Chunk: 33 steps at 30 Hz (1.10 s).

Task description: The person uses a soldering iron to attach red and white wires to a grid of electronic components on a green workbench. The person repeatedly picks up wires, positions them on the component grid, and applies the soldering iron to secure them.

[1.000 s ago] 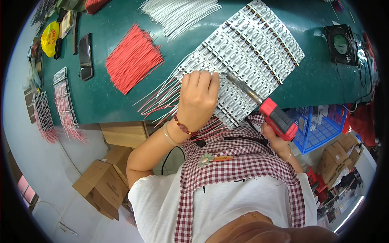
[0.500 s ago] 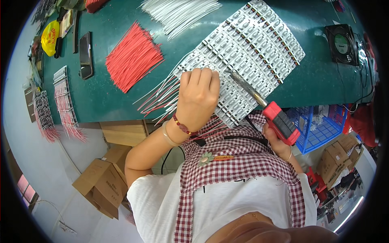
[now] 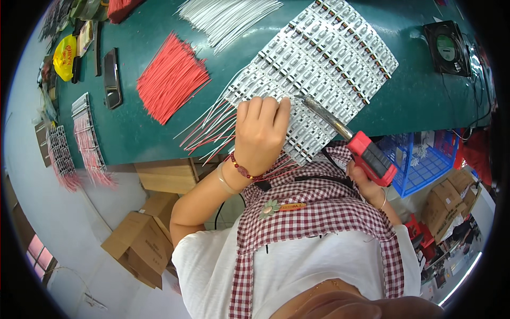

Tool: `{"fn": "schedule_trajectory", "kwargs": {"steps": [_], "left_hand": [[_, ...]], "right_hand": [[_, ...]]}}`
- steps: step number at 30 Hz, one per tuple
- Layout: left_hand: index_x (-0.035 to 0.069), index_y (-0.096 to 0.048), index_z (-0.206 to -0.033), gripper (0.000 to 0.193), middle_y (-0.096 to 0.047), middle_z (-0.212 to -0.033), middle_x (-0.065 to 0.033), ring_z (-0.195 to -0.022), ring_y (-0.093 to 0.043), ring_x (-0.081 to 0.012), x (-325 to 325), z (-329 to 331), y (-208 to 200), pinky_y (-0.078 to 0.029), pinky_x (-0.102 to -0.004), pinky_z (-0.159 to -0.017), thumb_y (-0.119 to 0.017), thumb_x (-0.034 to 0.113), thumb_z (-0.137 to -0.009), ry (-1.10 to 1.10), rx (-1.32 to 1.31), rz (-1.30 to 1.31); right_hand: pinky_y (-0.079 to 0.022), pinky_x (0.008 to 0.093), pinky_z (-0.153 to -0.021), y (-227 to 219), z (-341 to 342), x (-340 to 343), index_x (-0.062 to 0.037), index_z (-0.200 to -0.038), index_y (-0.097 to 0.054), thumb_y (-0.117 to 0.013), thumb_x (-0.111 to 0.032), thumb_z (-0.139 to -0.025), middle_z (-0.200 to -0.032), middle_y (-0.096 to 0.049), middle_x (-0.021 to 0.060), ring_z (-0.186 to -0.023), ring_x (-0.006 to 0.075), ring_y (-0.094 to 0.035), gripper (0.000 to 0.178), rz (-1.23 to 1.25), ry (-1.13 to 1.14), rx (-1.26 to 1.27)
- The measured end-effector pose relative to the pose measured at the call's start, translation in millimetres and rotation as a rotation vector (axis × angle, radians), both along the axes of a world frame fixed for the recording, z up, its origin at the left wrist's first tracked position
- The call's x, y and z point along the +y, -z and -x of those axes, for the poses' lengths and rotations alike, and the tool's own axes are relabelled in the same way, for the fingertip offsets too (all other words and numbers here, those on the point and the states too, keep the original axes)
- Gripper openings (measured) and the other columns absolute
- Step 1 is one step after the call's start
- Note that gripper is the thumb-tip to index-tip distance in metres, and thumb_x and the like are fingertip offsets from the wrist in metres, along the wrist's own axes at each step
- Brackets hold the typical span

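My left hand (image 3: pixel 261 130) is closed, fingertips together over a sheet of white circuit boards (image 3: pixel 340 56) with rows of small components. What the fingers pinch is hidden beneath them. Thin red and white wires (image 3: pixel 212 125) stick out from the sheet's left side, and more show below the wrist. In my right hand (image 3: pixel 363 181) is a red and black soldering iron (image 3: pixel 372 158), gripped by its handle. Its metal tip points up and left, ending at the boards just right of my left fingertips; contact cannot be told.
A red wire bundle (image 3: pixel 172 80) and a white wire bundle (image 3: pixel 226 18) lie on the green table (image 3: pixel 143 141). Wired board strips (image 3: pixel 86 127), a phone (image 3: pixel 112 78) and a yellow bag (image 3: pixel 65 57) are at left. A black fan (image 3: pixel 447 49) sits right, above a blue basket (image 3: pixel 419 175).
The view has shifted slightly. Both hands keep nearly the same places against the boards, and the soldering iron's tip stays beside my left fingertips.
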State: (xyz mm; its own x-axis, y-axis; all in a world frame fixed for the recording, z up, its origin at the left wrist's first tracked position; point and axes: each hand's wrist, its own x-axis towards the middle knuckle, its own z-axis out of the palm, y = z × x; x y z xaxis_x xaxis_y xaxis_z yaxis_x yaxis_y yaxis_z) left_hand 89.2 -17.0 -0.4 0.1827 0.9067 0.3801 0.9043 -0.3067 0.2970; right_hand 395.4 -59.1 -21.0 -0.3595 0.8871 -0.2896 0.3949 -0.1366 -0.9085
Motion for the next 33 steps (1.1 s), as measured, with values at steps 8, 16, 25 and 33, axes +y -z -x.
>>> {"fn": "schedule_trajectory", "kwargs": {"steps": [8, 16, 25, 33], "left_hand": [[0.000, -0.068, -0.099, 0.027, -0.047, -0.078, -0.0060, -0.073, -0.049, -0.0218, 1.5, -4.1, 0.5, -0.038, -0.0360, -0.067, -0.064, 0.000, -0.073, -0.016, 0.023, 0.051], [0.000, -0.068, -0.101, 0.027, -0.046, -0.079, -0.0059, -0.074, -0.049, -0.0217, 2.7, -4.5, -3.9, -0.038, -0.0355, -0.068, -0.064, 0.001, -0.074, -0.017, 0.047, 0.082], [-0.001, -0.068, -0.101, 0.027, -0.046, -0.080, -0.0062, -0.076, -0.049, -0.0219, 3.1, -4.7, -3.9, -0.038, -0.0353, -0.070, -0.062, 0.002, -0.075, -0.011, 0.043, 0.096], [0.000, -0.067, -0.102, 0.028, -0.046, -0.081, -0.0067, -0.077, -0.049, -0.0224, 2.4, -4.7, -6.7, -0.038, -0.0355, -0.070, -0.062, 0.003, -0.075, -0.013, 0.067, 0.119]], "right_hand": [[-0.050, 0.0386, -0.061, -3.2, 2.0, 4.0, -0.0033, -0.098, -0.068, -0.071, -0.010, -0.075, -0.089, -0.065, 0.0128, -0.070, 0.0300, -0.064, 0.024, -0.145, -0.104, -0.118], [-0.050, 0.0374, -0.061, 2.8, -8.6, -2.5, -0.0013, -0.095, -0.067, -0.073, -0.011, -0.075, -0.086, -0.065, 0.0135, -0.069, 0.0291, -0.065, 0.023, -0.038, -0.062, -0.084], [-0.053, 0.0368, -0.063, -24.1, 19.7, 18.3, 0.0008, -0.097, -0.067, -0.072, -0.015, -0.079, -0.091, -0.068, 0.0148, -0.074, 0.0302, -0.068, 0.025, -0.337, -0.176, -0.191], [-0.052, 0.0361, -0.060, -1.7, -5.0, -3.2, -0.0005, -0.096, -0.068, -0.072, -0.015, -0.080, -0.089, -0.068, 0.0148, -0.069, 0.0294, -0.065, 0.022, -0.112, -0.056, -0.011]]}}
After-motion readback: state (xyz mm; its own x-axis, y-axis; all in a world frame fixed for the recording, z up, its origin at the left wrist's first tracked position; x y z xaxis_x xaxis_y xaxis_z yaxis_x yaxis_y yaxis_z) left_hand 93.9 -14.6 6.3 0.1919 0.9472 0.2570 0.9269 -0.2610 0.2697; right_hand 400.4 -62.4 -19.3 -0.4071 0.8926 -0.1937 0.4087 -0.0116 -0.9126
